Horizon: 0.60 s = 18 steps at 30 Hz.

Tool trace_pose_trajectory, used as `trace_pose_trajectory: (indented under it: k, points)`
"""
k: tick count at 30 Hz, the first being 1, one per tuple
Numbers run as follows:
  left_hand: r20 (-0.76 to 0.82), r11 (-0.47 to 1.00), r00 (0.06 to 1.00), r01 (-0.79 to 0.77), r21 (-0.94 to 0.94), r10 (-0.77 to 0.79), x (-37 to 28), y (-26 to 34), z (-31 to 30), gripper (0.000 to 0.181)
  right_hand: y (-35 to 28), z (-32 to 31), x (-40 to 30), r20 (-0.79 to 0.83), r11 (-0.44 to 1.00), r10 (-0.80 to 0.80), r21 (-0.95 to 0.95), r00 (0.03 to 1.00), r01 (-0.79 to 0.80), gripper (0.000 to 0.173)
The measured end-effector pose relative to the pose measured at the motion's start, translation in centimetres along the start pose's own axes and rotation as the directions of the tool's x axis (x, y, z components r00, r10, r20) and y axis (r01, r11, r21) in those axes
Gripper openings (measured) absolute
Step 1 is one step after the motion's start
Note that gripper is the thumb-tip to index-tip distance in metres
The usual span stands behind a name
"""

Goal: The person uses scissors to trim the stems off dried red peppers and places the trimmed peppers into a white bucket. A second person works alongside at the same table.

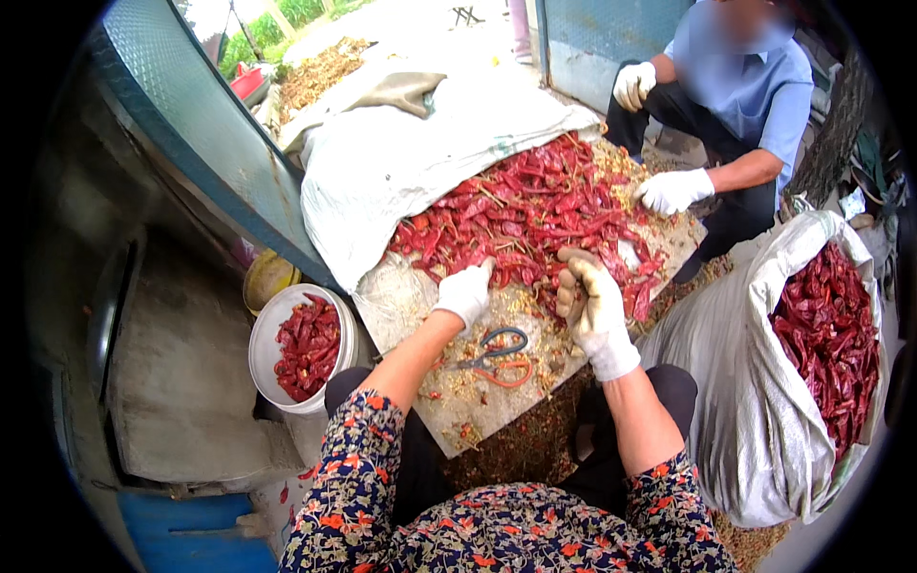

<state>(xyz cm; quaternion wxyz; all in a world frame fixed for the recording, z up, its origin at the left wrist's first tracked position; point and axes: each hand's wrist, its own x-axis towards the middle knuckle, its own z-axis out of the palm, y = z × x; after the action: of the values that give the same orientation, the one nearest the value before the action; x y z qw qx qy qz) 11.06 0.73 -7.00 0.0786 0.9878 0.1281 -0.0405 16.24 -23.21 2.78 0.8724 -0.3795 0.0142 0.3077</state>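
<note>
A large heap of dried red chili peppers (516, 208) lies on a low board (494, 415) in front of me, partly under a white woven sack (415, 165). My left hand (466, 290), in a white work glove, is at the heap's near edge; its fingertips point into the peppers, and whether it grips one cannot be told. My right hand (591, 304), in a soiled glove, is raised palm inward with curled fingers at the heap's right front; no pepper shows plainly in it. Scissors (483, 364) with one dark and one orange handle lie on the board between my forearms, among scattered seeds.
At the left stands a white bucket (347, 336) with red peppers, a yellow bucket (286, 286) behind it. A full woven sack of peppers (824, 344) stands at the right. Across the board a co-worker in a blue shirt sits with a gloved hand (673, 192) at the heap.
</note>
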Motion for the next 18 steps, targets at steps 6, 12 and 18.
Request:
trace_pose_trajectory:
  k: [6,12,18]
  points:
    - [0.0,0.74,0.997,0.061,-0.669,-0.082,-1.5,-3.3,-1.1,0.038,0.6,1.6,-0.4,0.025,0.99,0.043,-0.138,0.999,-0.04,0.025]
    - [0.106,0.136,0.994,0.1,-0.986,0.035,-4.6,-2.5,-5.2,0.058,2.3,1.0,-0.4,0.061,0.959,0.047,-0.283,0.997,-0.028,0.026]
    - [0.173,0.116,0.969,0.196,-0.974,-0.178,-5.6,-1.1,-6.9,0.054,3.4,1.6,-0.8,0.086,0.846,0.021,-0.532,0.996,0.028,0.024]
